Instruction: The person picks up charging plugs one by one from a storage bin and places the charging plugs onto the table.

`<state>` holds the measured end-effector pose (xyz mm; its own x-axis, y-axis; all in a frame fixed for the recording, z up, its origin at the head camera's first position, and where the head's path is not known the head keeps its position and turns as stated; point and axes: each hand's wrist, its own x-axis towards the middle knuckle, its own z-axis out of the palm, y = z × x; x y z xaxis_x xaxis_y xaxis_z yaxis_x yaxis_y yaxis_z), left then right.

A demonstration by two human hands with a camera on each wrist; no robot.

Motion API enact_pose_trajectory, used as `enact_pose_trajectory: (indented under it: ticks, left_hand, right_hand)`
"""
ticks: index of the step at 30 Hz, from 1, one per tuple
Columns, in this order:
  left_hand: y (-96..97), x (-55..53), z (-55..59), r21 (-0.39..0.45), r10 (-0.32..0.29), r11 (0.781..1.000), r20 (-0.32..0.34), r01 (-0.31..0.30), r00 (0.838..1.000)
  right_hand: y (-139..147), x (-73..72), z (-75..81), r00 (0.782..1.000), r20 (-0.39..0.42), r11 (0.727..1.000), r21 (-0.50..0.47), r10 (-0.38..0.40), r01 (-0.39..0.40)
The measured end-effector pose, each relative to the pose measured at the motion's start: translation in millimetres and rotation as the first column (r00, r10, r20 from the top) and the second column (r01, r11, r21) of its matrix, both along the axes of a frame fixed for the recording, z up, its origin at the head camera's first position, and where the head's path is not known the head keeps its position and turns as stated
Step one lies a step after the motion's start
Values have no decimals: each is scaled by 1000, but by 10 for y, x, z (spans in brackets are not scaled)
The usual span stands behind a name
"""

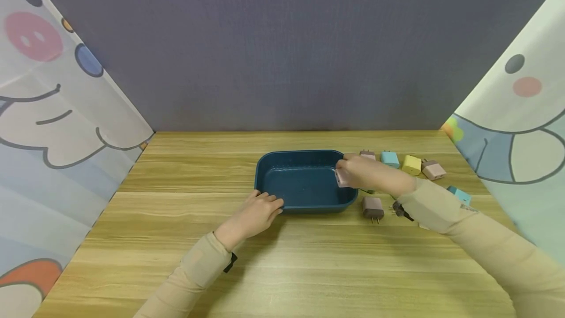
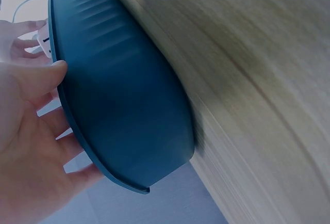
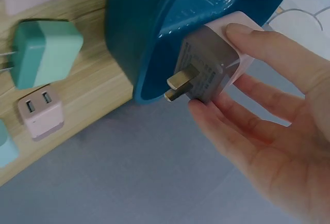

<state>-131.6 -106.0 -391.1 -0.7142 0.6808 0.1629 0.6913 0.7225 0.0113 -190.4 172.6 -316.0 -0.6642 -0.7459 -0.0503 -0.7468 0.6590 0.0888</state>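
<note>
A dark blue rectangular plastic bin (image 1: 304, 208) stands on the wooden table. My left hand (image 1: 259, 211) grips its near left rim; in the left wrist view the thumb (image 2: 49, 77) presses the outer wall and the fingers go over the inside. My right hand (image 1: 359, 173) holds a pink and grey-brown charger plug (image 3: 216, 53) over the bin's right end, between thumb and fingers. The charger's two flat metal prongs (image 3: 183, 77) point away from the palm in the right wrist view. No other things show on the visible bin floor.
Right of the bin lie more chargers: a pink one (image 1: 372, 207), a light blue one (image 1: 390, 159), a yellow one (image 1: 412, 165), a pink one (image 1: 434, 170) and a blue one (image 1: 460, 195). A black plug (image 1: 399, 208) lies near the right forearm. A grey panel (image 1: 291, 63) stands behind.
</note>
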Motion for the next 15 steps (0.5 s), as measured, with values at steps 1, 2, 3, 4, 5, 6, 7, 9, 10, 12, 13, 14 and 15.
enact_pose_trajectory:
  ticks: [1,2,3,4,5,6,7,9,10,12,13,14,15]
  left_hand:
    - [0,1,2,0,1,1000,2,-1,1000]
    - [1,3,5,-1,2,1000,3,-2,1000]
    - [1,2,4,-1,2,1000,3,-2,1000]
    - [2,2,3,-2,2,1000,3,-2,1000]
    - [2,3,3,-3,3,1000,2,-3,1000]
    - [3,3,2,-4,3,1000,-1,-3,1000]
    - [3,3,1,-4,3,1000,-4,-3,1000]
    - [3,0,-4,-3,2,1000,-11,-2,1000]
    - [3,1,-3,-2,2,1000,-13,-2,1000]
    - [3,0,-6,0,0,1000,-17,0,1000]
    - [3,0,-6,2,-1,1000,-16,1,1000]
    - [3,0,-7,5,-1,1000,-15,1,1000]
    - [4,0,-7,7,-1,1000,-14,1,1000]
  right_hand:
    - [20,4,5,1000,4,1000,-11,-9,9]
    - [39,7,11,1000,12,1000,-15,-24,24]
    - [55,9,14,998,48,997,-60,-51,54]
    - [72,11,19,996,60,995,-62,-69,72]
    - [88,14,24,994,73,994,-66,-86,91]
    - [104,14,27,993,75,993,-73,-93,98]
    - [120,14,27,992,80,991,-83,-100,106]
    - [155,13,26,993,70,990,-100,-96,103]
    - [171,15,29,993,68,989,-110,-93,100]
    - [213,15,30,994,70,986,-134,-86,95]
    - [235,18,32,992,83,985,-140,-91,102]
    - [256,19,37,991,93,984,-146,-92,105]
    - [276,21,42,990,106,982,-153,-95,110]
